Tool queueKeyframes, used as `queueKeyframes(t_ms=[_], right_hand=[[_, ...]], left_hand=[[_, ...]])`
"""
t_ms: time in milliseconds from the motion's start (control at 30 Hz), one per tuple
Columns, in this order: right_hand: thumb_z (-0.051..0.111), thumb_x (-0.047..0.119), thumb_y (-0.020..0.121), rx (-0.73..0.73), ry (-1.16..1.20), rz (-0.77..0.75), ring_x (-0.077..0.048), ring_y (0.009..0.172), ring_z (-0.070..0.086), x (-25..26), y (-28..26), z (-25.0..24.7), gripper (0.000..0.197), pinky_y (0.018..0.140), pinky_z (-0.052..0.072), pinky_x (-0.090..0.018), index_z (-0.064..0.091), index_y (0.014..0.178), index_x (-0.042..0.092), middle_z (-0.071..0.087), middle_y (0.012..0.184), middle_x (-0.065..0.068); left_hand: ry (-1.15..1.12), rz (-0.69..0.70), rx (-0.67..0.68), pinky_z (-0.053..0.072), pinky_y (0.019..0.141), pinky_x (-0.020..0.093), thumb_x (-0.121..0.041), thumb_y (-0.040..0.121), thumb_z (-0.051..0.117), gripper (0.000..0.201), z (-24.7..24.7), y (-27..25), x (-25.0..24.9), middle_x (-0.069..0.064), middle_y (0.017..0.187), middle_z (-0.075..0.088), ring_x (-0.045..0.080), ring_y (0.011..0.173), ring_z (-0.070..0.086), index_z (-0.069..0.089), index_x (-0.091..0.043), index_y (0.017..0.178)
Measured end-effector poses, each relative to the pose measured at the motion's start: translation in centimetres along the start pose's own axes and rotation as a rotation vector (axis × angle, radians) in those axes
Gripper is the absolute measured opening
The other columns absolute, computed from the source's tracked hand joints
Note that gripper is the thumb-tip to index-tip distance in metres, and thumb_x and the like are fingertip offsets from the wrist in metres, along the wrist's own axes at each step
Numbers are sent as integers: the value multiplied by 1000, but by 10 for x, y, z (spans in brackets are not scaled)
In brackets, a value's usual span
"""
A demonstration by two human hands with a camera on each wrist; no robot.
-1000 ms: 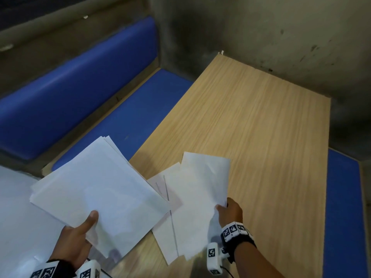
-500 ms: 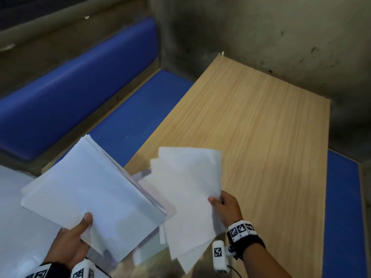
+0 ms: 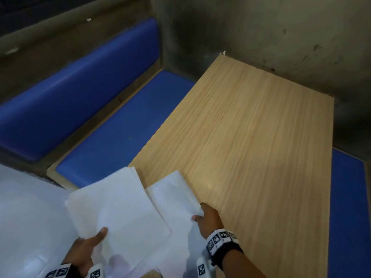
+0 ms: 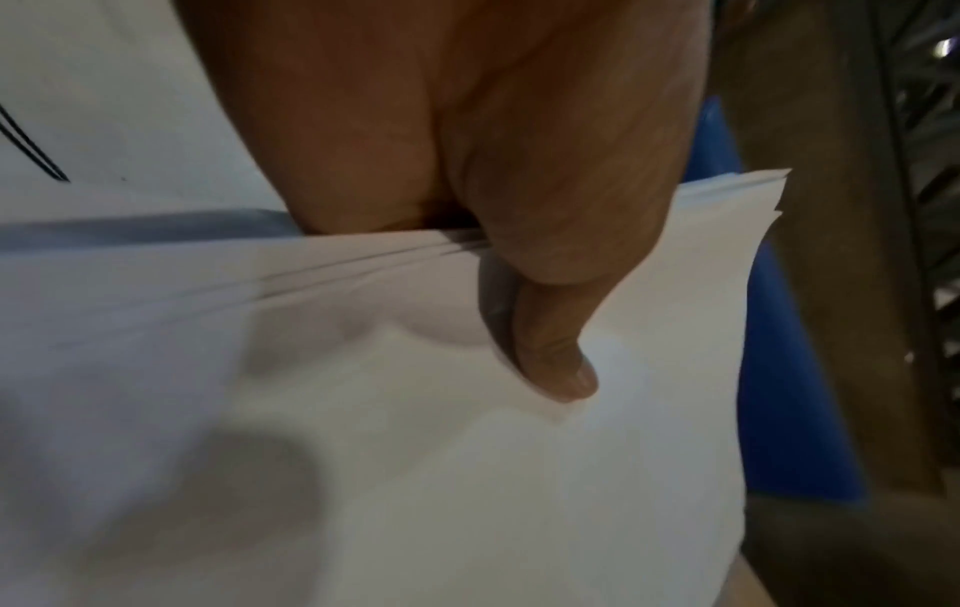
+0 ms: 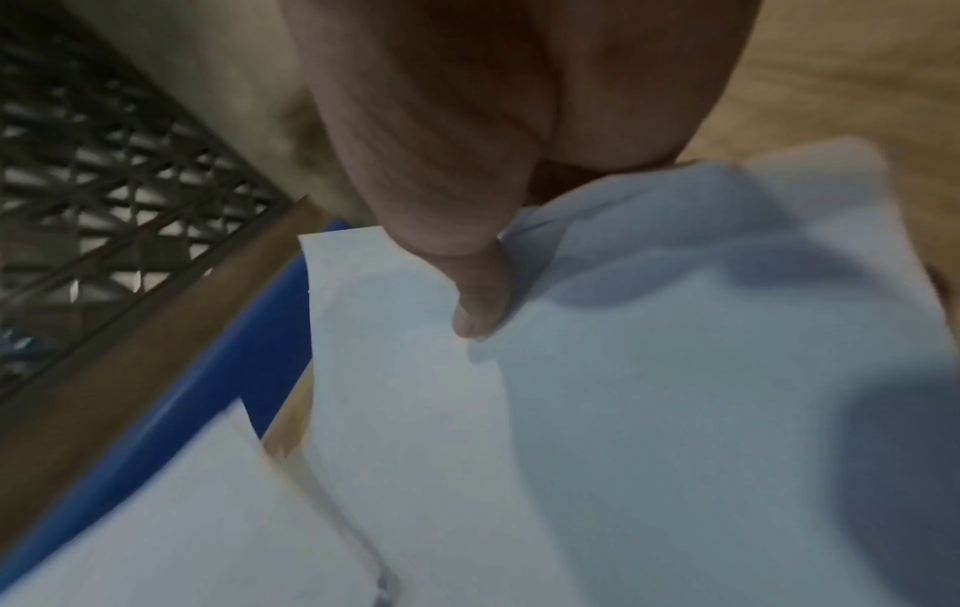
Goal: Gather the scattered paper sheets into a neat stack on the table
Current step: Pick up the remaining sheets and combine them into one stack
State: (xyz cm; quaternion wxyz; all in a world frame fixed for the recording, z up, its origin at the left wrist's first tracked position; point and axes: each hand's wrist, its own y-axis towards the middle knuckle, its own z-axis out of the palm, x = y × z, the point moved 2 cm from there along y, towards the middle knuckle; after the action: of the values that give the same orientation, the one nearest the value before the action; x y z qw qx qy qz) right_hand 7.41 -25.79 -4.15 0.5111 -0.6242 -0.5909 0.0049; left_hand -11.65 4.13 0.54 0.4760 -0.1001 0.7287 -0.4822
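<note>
My left hand (image 3: pixel 88 245) grips a bundle of several white paper sheets (image 3: pixel 114 209) at its near edge, thumb pressed on top (image 4: pixel 550 361). The bundle (image 4: pixel 415 451) hangs above the table's near left corner. My right hand (image 3: pixel 206 219) pinches a smaller set of white sheets (image 3: pixel 172 195) by their right edge, thumb on top (image 5: pixel 478 312). These sheets (image 5: pixel 649 410) lie partly under the left bundle and overlap it. Fingers below both sets of paper are hidden.
The light wooden table (image 3: pixel 251 147) stretches away to the far right, backed by a stained concrete wall (image 3: pixel 261 27). A blue padded bench (image 3: pixel 96 125) runs along the left, another blue seat (image 3: pixel 349 207) along the right. A white garment (image 3: pixel 26 217) fills the lower left.
Both hands have come together: the left bundle swung right over the table's corner, and the right hand's sheets lifted off the table and slid left under it.
</note>
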Motion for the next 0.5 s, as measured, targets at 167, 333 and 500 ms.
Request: queueKeyframes(t_ms=[167,333,500], right_hand=[[67,3,86,-192,287,27,-33,96,66,-29,-13,-55,23,75,54,-33,67,108,10,72,100,-11],[69,7,86,-581,518,86,-30,91,66,-79,-50,-120,12,82,49,-33,66,97,3,70,95,-16],[76,49,74,-634,776,237,-36,102,67,-156,-75,-145,39,96,50,-57,71,96,17,74,106,-6]], left_hand=[[-3,-78,151,54,80,42,-9,98,56,20,35,4,19,19,96,75,31,77,73,64,7,108],[-145,-187,322,61,55,41,-11,100,51,27,108,-13,34,19,92,79,33,75,77,60,5,119],[-133,-232,461,60,52,40,-12,99,54,30,179,-38,49,16,86,79,31,71,78,58,5,124]])
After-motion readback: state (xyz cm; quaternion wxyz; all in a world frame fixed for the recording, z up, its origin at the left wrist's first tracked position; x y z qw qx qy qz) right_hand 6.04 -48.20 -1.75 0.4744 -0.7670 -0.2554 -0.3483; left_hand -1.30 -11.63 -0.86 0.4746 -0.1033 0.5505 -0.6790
